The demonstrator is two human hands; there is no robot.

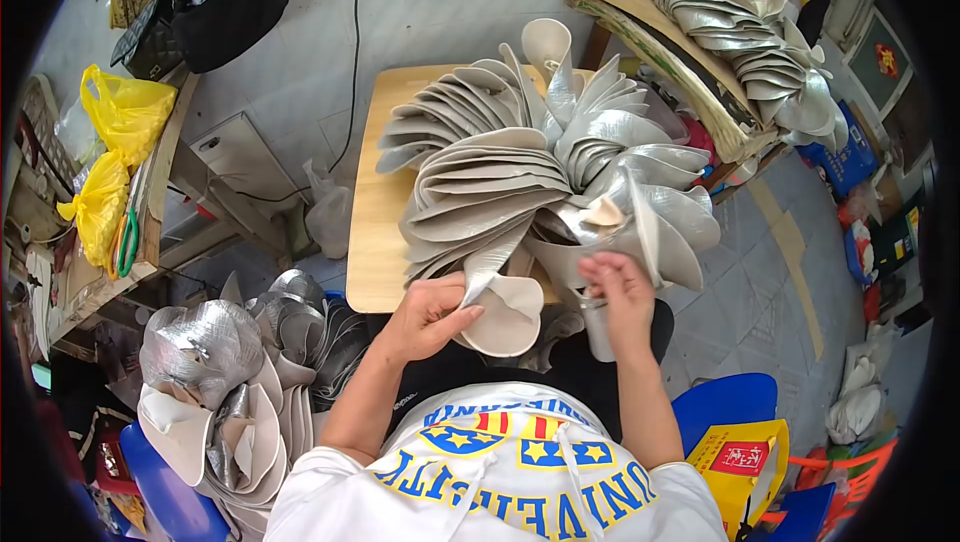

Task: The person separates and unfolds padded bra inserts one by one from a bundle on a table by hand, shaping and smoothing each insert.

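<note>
A large pile of curled, silver-faced pieces with a pale, felt-like inner side (pixel 490 187) stands on the small wooden table (pixel 375 252). At its front edge my left hand (pixel 432 320) is closed on one curled silver-faced piece (pixel 508 317), thumb on top, its pale side up. To the right, my right hand (pixel 622 292) has its fingers pinched together against the front of the pile. Whatever lies between those fingertips is too small to make out. Just below them hangs a narrow silver part (pixel 597 332).
More silver-faced pieces (pixel 205 352) are heaped at lower left on a blue seat (pixel 165 482). Another stack (pixel 735 32) lies on a padded bench at upper right. Yellow bags (pixel 120 112) and green-handled scissors (pixel 128 242) are on the left bench. A yellow bag (pixel 735 457) stands at lower right.
</note>
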